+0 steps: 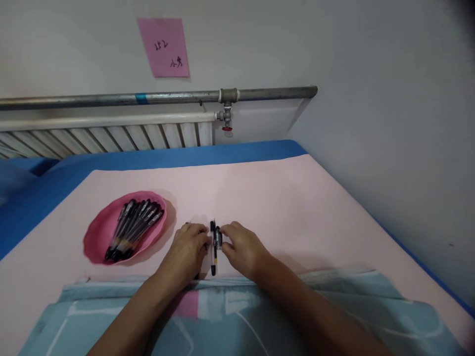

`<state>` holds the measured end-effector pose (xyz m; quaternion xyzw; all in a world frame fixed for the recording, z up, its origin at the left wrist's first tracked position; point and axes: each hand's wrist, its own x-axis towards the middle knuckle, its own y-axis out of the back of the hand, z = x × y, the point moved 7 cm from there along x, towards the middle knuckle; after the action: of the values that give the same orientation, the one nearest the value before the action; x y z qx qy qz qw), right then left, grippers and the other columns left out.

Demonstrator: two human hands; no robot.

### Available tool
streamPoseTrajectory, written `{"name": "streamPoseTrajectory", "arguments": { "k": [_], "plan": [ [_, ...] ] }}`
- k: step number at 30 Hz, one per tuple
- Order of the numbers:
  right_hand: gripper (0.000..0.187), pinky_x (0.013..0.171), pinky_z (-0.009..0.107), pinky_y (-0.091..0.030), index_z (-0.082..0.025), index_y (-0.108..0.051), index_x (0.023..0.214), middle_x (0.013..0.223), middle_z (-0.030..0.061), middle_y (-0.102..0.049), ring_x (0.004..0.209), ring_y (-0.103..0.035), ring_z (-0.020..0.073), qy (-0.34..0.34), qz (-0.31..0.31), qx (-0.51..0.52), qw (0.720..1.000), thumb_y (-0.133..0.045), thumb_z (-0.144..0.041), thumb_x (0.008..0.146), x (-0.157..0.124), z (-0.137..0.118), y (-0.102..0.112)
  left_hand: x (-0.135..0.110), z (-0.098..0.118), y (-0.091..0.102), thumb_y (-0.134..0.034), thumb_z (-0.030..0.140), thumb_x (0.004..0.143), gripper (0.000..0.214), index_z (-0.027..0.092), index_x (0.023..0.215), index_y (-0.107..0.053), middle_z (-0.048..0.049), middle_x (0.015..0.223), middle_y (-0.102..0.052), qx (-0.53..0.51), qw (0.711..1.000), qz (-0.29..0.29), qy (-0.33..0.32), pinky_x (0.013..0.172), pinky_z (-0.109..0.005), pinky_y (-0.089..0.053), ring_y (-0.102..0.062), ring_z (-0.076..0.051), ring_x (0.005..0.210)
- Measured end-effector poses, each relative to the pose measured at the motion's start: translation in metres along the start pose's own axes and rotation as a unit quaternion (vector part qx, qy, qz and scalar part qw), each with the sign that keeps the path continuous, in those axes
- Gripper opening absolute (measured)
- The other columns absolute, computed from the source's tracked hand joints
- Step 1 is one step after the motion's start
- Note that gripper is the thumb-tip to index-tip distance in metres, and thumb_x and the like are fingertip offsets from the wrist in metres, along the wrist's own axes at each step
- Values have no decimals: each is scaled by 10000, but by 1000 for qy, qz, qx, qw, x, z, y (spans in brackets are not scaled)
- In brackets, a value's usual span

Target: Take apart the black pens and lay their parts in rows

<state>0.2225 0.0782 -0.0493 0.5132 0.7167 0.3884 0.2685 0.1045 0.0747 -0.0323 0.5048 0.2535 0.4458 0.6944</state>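
Observation:
A black-capped pen (213, 264) lies lengthwise on the pink surface between my two hands. My left hand (188, 249) is just left of it, fingers curled over dark pen parts that it mostly hides. On the other side, my right hand (245, 248) pinches a short black pen cap (218, 238) between thumb and fingers, close beside the lying pen. To the left stands a pink scalloped bowl (93, 230) holding a bundle of several black-capped pens (135, 225).
The pink sheet (267, 198) covers a blue-edged surface (185, 157). A teal patterned cloth (111, 316) lies along the near side. Behind are a radiator (122, 138), a metal pipe (178, 97) and a pink note (165, 47) on the wall. Another wall rises at right.

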Motion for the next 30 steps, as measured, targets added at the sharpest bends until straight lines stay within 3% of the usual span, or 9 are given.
{"name": "streamPoseTrajectory", "arguments": {
  "k": [7,12,14,19,24,30],
  "plan": [
    [218,767,269,-384,-190,-558,964,920,51,-568,863,-534,162,-5,14,10,1000,-443,-124,791,1,5,5,-2,-6,8,-428,34,759,276,162,833,-661,-100,1075,-616,-21,998,57,-7,903,-413,-429,-507,-238,1028],
    [231,748,264,-387,-188,-570,930,900,55,-581,819,-539,161,-7,19,3,1000,-430,-94,772,4,8,6,-3,-11,24,-400,75,795,240,183,834,-610,-63,940,-632,-71,992,100,-3,824,-340,-458,-551,-183,907],
    [231,732,265,-388,-184,-574,917,894,58,-585,804,-539,162,-7,30,4,1000,-419,-92,773,6,10,7,-6,-24,39,-405,112,800,217,192,839,-604,-42,897,-639,-64,988,137,42,817,-306,-457,-565,-170,890],
    [214,719,282,-393,-179,-575,902,901,70,-589,800,-546,174,-18,21,15,1000,-394,-125,802,8,14,6,-30,-87,83,-416,219,807,238,175,937,-610,-57,953,-662,22,939,225,260,778,-299,-459,-601,-191,884],
    [201,702,285,-390,-182,-572,885,892,69,-587,798,-548,180,-24,6,7,1000,-389,-140,814,8,11,7,-46,-127,93,-492,296,774,227,169,889,-641,-73,868,-681,75,910,192,360,671,-302,-444,-620,-225,817],
    [196,688,281,-382,-184,-571,873,893,68,-578,783,-542,175,-25,0,-4,1000,-386,-144,821,8,8,8,-42,-127,83,-523,274,760,230,159,914,-648,-89,902,-684,119,914,135,362,711,-311,-431,-614,-234,861]
  ]
}}
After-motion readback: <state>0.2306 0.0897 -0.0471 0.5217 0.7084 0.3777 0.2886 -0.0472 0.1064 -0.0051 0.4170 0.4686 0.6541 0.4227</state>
